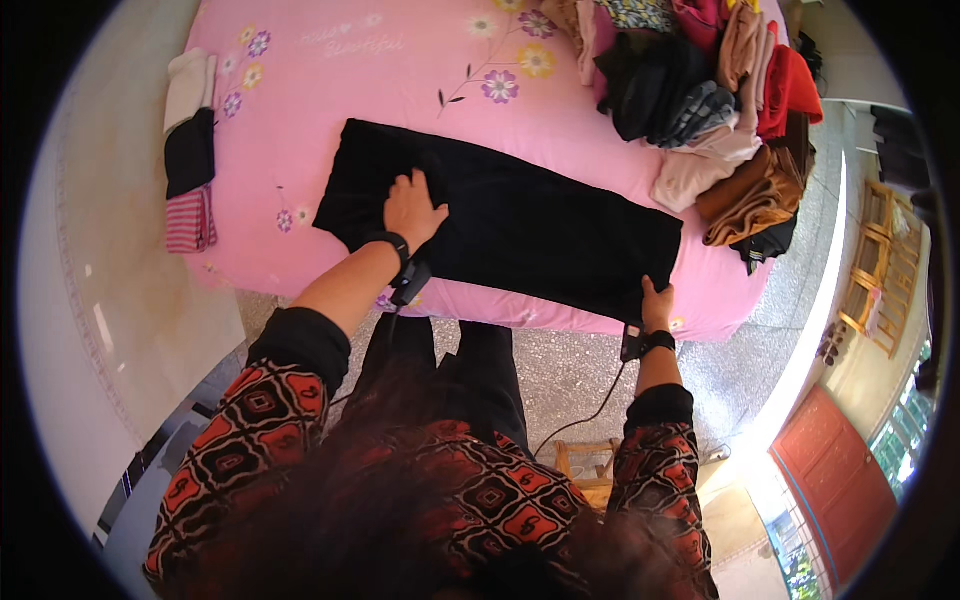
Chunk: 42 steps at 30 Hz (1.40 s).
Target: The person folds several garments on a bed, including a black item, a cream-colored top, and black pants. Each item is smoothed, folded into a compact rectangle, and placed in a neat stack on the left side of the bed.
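A black garment (525, 217), seemingly a pair of trousers folded lengthwise, lies spread across a pink flowered bed sheet (337, 82). My left hand (415, 210) presses on its left part, thumb held away from the fingers. At the near right corner my right hand (657, 306) pinches the cloth, with the thumb on top and the other fingers mostly hidden. Each wrist wears a black strap with a small device; a cable hangs from it.
Folded clothes (190, 154) are lined up along the bed's left edge. A heap of clothes (667, 82) covers the far right, with folded brown garments (754, 195) at its near side. Behind my right arm stands a wooden stool (596, 491). A cable (600, 409) hangs towards the floor.
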Tool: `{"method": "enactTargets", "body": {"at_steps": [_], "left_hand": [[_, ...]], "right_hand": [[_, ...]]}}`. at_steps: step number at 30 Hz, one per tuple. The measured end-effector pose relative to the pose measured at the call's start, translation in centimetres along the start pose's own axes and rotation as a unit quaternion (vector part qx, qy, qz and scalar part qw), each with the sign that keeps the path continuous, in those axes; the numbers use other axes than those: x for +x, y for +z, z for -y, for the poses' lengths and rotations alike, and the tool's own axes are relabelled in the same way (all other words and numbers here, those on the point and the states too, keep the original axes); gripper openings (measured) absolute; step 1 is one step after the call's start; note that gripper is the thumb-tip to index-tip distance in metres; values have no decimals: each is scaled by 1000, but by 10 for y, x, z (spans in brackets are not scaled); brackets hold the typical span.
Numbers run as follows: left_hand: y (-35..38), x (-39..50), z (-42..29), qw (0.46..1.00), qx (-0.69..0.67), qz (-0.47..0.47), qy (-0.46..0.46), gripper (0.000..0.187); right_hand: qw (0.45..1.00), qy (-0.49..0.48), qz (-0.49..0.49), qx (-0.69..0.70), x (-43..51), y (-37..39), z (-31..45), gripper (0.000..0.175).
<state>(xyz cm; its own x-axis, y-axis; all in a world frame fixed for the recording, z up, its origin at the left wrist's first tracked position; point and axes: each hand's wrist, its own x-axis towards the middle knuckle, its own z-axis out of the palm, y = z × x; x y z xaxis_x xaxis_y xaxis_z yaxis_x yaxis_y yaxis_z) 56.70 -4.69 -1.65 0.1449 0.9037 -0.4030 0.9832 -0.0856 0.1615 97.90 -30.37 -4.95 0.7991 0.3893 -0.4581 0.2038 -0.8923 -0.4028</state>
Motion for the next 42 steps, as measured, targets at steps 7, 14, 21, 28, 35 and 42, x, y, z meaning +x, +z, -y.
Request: {"method": "enactTargets", "body": {"at_steps": [7,14,21,28,35,42], "left_hand": [[-2,7,9,995,-76,61,32,71],[-11,-4,20,974,-204,93,41,70],[-15,-12,24,955,-282,14,90,67],[-9,-24,3,951,-242,136,134,75],[-9,-27,46,980,-44,-77,176,64],[-14,-25,55,990,-44,12,135,86]], "right_hand": [[983,-174,-48,-22,-92,39,109,46],[910,-261,308,-92,-183,140,200,61],[960,-274,52,30,-153,146,148,29],[987,-157,37,5,-103,128,77,47],[950,-4,211,232,-104,122,105,52],[941,-187,166,226,-164,98,183,47]]}}
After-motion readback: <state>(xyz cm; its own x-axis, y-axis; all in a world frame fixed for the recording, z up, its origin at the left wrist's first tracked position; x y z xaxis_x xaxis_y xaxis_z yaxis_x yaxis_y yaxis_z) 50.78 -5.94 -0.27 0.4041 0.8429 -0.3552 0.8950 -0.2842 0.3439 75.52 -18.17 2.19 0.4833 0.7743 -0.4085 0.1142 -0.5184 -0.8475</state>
